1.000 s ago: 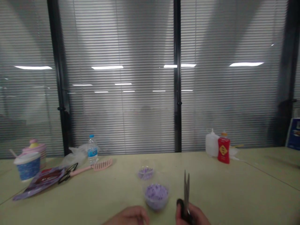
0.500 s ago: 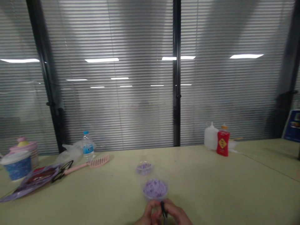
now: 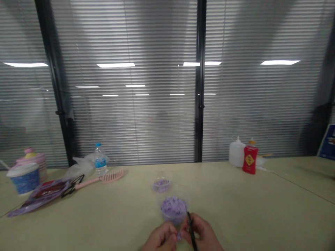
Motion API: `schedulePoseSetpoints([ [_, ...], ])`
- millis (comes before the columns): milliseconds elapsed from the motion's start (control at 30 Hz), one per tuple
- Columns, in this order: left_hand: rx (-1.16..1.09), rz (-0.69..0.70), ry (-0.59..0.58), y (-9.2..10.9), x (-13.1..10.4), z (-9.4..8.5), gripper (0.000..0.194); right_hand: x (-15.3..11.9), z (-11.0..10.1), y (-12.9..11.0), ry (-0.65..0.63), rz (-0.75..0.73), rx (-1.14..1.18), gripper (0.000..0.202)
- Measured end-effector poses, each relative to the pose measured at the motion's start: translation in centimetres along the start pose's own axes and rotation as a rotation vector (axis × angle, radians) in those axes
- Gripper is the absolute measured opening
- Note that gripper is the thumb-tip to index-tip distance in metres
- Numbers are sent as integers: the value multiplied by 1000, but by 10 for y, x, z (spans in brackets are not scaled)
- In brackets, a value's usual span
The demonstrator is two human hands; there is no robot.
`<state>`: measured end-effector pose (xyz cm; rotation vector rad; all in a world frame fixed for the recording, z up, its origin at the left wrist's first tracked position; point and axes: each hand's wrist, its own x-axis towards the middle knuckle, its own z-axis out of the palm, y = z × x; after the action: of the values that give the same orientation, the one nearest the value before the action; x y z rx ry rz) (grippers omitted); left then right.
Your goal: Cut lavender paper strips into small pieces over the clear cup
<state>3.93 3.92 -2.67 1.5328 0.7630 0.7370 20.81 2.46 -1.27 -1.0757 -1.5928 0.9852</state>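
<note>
My right hand [image 3: 202, 230] is closed around a thin black tool [image 3: 191, 230], which points up and slightly left; its exact kind is not clear. Thumb and finger of my left hand [image 3: 162, 237] are pinched together. Between the fingertips of both hands shows a small purple piece [image 3: 179, 236], too small to make out well. Right beyond the fingers stands a clear bowl [image 3: 176, 220] heaped with light purple bits [image 3: 173, 205] that have darker specks. Farther back, a smaller clear container [image 3: 161, 184] holds similar purple bits.
On the left are a blue tub [image 3: 24, 179], a pink container [image 3: 42, 161], a purple packet [image 3: 43, 195], a pink hairbrush [image 3: 111, 176] and a water bottle [image 3: 100, 162]. A red bottle [image 3: 250, 159] and a white squeeze bottle [image 3: 236, 153] stand back right, before window blinds [image 3: 162, 132].
My hands have come up a little and turned. The black tool now stands longer and more upright in my right hand, and a purple piece shows between my fingertips. The view has shifted slightly.
</note>
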Motion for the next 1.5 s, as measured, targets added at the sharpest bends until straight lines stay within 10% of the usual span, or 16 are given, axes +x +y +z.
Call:
schedulePoseSetpoints([
  [533,77,-25,94,18,-8,-9,45,10,-16,7,266,40,384,31],
  [900,-358,-192,-461,31,-18,-89,31,8,-17,-2,285,183,722,28],
  [1233,-500,174,-457,41,-38,-152,53,6,-22,-1,281,254,907,27],
  [1367,-537,288,-335,57,-30,-138,45,4,-19,-3,131,272,918,29],
  [1500,-149,256,-121,64,-15,-73,24,3,-12,-4,-15,226,816,32],
])
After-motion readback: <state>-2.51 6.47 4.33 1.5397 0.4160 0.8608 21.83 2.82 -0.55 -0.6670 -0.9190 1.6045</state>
